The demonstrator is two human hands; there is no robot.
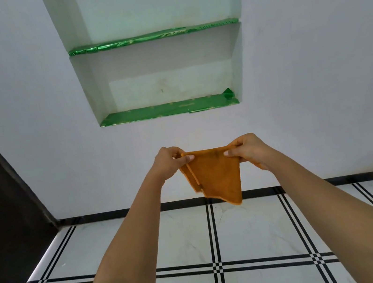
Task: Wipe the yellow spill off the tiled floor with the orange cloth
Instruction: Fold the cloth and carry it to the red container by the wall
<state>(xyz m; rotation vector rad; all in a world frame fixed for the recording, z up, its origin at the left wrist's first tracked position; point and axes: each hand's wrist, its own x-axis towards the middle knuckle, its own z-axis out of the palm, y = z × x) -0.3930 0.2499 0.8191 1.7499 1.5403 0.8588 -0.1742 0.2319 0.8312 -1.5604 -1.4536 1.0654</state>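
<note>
One wall niche (156, 72) behind pinched orange cloth (216, 176).

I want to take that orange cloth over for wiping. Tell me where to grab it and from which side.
Probably the hanging lower corner, coming from below. The cloth hangs folded in a triangle; the left hand and right hand pinch its two top corners, so only the downward point hangs free, clear of the floor.

orange cloth (215, 173): upper corners were hidden inside left hand (168, 163) and right hand (248, 149) | forearms (134, 249) were cut by bottom edge | wall niche (156, 55): top was cut by upper edge
</note>
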